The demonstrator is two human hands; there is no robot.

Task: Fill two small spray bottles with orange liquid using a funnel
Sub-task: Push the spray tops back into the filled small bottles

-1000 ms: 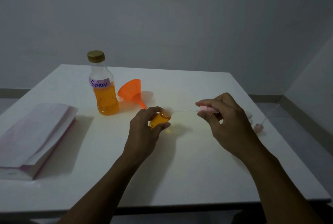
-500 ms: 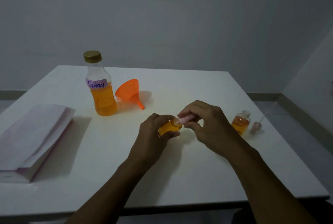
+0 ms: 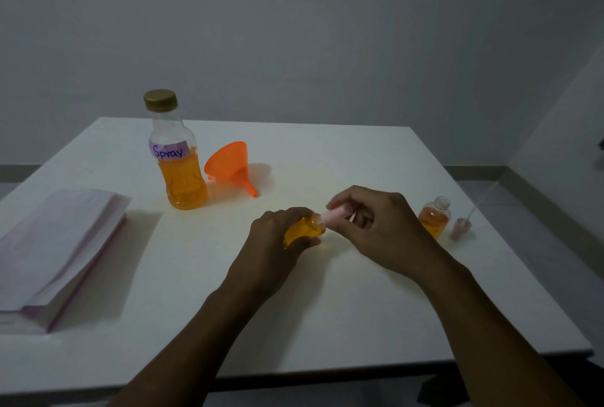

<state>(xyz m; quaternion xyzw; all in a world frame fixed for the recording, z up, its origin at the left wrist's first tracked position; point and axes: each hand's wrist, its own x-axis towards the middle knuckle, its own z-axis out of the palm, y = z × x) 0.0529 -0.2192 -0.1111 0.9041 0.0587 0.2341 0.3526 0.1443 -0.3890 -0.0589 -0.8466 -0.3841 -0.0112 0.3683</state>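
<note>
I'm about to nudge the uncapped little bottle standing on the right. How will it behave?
The small bottle looks light and narrow-based, so a sideways nudge would probably tip it rather than slide it. Its neck is open and it holds orange liquid, so tipping would likely spill. Its smooth clear walls may be slippery.

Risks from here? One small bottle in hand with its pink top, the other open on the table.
1. The small bottle in the left hand is tilted and nearly full; if the pink spray top pinched by the right hand seats crooked, liquid may leak.
2. The second small bottle stands uncapped beside the right hand; a bump could tip it.
3. Its loose spray top lies near the table edge and could roll off.
</note>
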